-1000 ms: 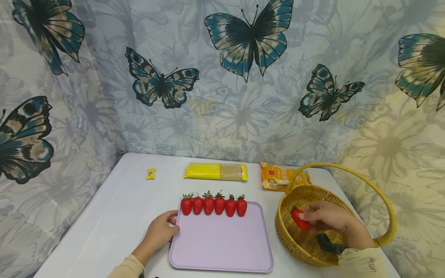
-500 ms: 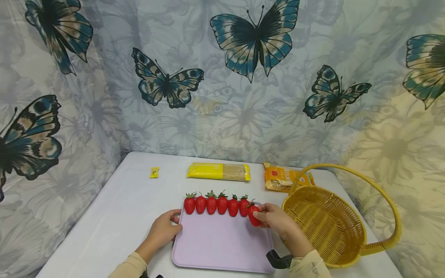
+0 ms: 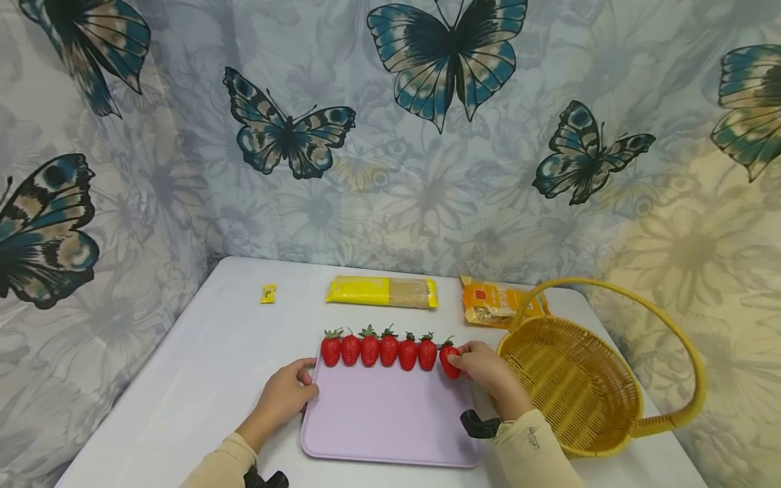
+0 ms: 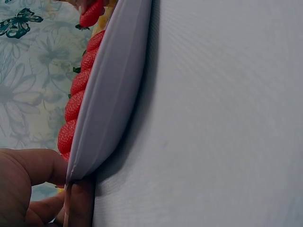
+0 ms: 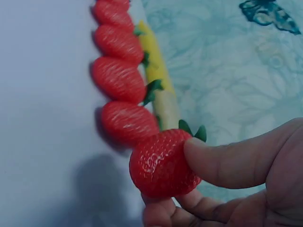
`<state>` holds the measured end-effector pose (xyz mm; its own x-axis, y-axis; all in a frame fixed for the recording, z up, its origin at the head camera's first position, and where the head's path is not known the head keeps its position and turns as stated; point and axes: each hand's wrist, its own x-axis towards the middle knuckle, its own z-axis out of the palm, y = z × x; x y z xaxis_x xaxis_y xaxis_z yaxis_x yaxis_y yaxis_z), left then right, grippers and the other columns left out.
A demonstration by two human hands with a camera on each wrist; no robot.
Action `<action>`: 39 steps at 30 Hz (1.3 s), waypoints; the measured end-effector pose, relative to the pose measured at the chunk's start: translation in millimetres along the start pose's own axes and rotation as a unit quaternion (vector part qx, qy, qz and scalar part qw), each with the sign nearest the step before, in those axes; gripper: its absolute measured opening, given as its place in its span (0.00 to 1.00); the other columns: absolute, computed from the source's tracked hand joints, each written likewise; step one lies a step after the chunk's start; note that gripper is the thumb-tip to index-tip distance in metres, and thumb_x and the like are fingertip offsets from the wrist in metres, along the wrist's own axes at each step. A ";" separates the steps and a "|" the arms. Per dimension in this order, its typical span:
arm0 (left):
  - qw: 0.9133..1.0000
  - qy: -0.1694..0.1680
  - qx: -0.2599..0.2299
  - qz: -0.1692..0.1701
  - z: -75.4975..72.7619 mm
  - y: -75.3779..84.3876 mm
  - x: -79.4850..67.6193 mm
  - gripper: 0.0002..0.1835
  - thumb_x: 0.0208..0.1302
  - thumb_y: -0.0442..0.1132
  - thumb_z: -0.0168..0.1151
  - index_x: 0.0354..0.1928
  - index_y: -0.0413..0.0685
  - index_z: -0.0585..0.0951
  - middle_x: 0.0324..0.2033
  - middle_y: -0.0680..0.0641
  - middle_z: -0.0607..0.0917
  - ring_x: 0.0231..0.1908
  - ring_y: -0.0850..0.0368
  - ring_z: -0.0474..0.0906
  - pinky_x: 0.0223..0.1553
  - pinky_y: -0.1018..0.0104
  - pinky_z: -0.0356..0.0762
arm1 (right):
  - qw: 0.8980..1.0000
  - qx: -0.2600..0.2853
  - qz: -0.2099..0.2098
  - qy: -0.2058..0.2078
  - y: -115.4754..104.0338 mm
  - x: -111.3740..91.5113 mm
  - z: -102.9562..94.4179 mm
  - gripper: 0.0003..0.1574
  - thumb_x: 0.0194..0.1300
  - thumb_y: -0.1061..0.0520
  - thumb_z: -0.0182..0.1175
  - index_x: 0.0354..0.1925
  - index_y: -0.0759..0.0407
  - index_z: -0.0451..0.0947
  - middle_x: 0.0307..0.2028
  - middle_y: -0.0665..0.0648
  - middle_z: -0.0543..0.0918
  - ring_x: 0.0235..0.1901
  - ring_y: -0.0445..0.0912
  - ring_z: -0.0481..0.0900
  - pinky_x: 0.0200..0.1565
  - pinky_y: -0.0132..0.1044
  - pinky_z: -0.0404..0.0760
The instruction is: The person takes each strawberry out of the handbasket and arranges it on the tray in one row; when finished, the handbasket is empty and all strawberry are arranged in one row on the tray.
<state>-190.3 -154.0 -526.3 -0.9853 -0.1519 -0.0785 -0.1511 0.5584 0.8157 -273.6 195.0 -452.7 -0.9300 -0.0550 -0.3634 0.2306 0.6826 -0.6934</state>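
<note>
A lilac tray lies on the white table. Along its far edge runs a row of several red strawberries with green leaves. At the row's right end, my right hand pinches another strawberry between thumb and fingers. The right wrist view shows this strawberry close up, beside the last one of the row; whether it rests on the tray I cannot tell. My left hand grips the tray's left rim; in the left wrist view its thumb and fingers clasp the tray's corner.
A yellow wicker basket with a tall handle stands right of the tray, behind the right forearm. At the back lie an orange food bag, a yellow packet of noodles and a small yellow sachet. Butterfly-print fabric surrounds the table.
My right hand has gone left from inside the basket to the tray's far right corner, carrying the strawberry. In the last half second it shifted slightly. The left hand stays on the tray's rim.
</note>
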 end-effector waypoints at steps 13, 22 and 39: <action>1.000 -0.008 -0.007 0.003 7.1 -2.1 -3.1 0.30 0.49 0.31 0.63 0.59 0.39 0.77 0.28 0.52 0.74 0.19 0.60 0.72 0.20 0.67 0.74 | 0.990 -0.114 0.016 0.078 7.3 17.7 19.9 0.19 0.64 0.57 0.61 0.43 0.72 0.70 0.33 0.63 0.77 0.34 0.55 0.74 0.38 0.47 0.79; 1.000 -0.004 -0.004 0.003 7.0 -5.3 -3.7 0.29 0.48 0.31 0.63 0.58 0.39 0.77 0.28 0.52 0.74 0.19 0.60 0.72 0.20 0.66 0.74 | 0.977 -0.168 -0.008 0.132 8.5 26.3 28.6 0.18 0.61 0.55 0.64 0.40 0.70 0.73 0.31 0.62 0.78 0.32 0.53 0.75 0.36 0.45 0.80; 1.000 0.003 -0.010 -0.002 5.9 -5.8 0.9 0.29 0.50 0.31 0.64 0.59 0.40 0.77 0.28 0.52 0.75 0.20 0.59 0.73 0.20 0.67 0.76 | 0.973 -0.190 -0.031 0.124 4.9 21.6 28.4 0.16 0.67 0.54 0.60 0.29 0.66 0.82 0.22 0.57 0.77 0.24 0.51 0.72 0.27 0.40 0.74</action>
<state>-190.8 -152.5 -534.5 -0.9843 -0.1581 -0.0782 -0.1526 0.5409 0.8271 -284.5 176.4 -481.7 -0.9901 0.0416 -0.1341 0.0938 0.9067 -0.4112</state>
